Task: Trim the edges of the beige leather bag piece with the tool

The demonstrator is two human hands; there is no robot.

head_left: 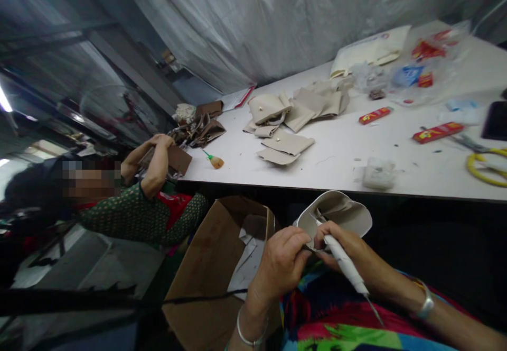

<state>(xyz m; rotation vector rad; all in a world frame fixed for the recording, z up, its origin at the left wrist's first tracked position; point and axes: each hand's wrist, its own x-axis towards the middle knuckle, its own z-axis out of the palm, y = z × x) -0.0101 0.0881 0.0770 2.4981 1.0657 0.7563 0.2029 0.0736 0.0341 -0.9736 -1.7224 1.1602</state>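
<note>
My left hand [283, 258] is closed, its thumb and fingers pinching the near edge of a beige leather-like bag piece [358, 216] above my lap. In my right hand [343, 240] lies a slim tool wrapped in white, with a thin metal spike [374, 310] showing at its lower end. The fingers of that hand also meet the edge of the piece, close to my left fingertips. The piece curves open away from me and shows its inside. Exactly where the tool's upper tip touches is hard to make out.
A white table [237, 168] carries beige bag pieces [283, 147], red boxes [374, 116], a brush [214, 160], a clear block [379, 174] and yellow-handled scissors [485, 166]. An open cardboard box [206, 266] stands left of my knees. Farther left, a co-worker [130, 208] handles brown pieces.
</note>
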